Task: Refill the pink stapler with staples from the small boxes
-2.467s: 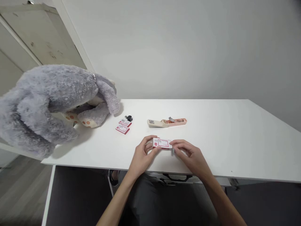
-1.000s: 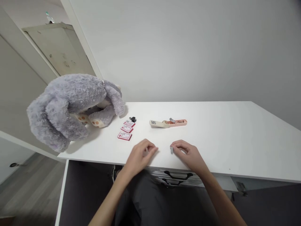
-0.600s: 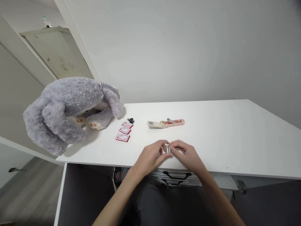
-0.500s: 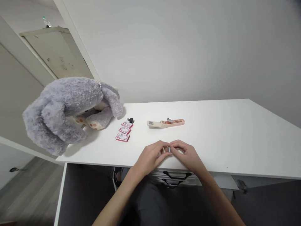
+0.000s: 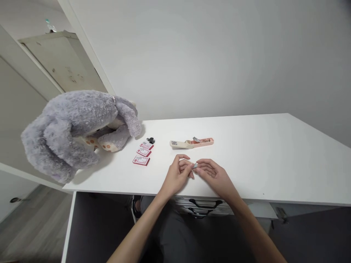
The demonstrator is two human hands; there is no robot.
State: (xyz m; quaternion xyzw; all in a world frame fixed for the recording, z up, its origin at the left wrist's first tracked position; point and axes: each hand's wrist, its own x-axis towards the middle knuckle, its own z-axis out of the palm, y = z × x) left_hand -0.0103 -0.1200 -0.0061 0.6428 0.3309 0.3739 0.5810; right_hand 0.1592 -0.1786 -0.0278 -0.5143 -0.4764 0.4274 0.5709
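Observation:
A short silver-grey strip of staples (image 5: 195, 166) is pinched between the fingertips of both hands, just above the white desk. My left hand (image 5: 178, 174) grips its left end between thumb and fingers, the other fingers curled. At the other end, my right hand (image 5: 215, 176) holds it with thumb and bent fingers. Beyond the hands lies an opened stapler (image 5: 192, 143), its cream part folded out to the left and its pink part to the right, with a metal piece sticking up.
Left of the stapler, three small red-and-white boxes (image 5: 141, 160) lie in a row, with a black clip-like object (image 5: 150, 140) behind them. A large grey plush toy (image 5: 82, 120) leans over the left of the desk (image 5: 260, 153). Drawers with black handles (image 5: 205, 204) sit beneath the front edge.
The strip of staples has turned from upright to nearly flat between my fingers. My left hand has shifted its grip, its fingers now higher. The view has moved slightly.

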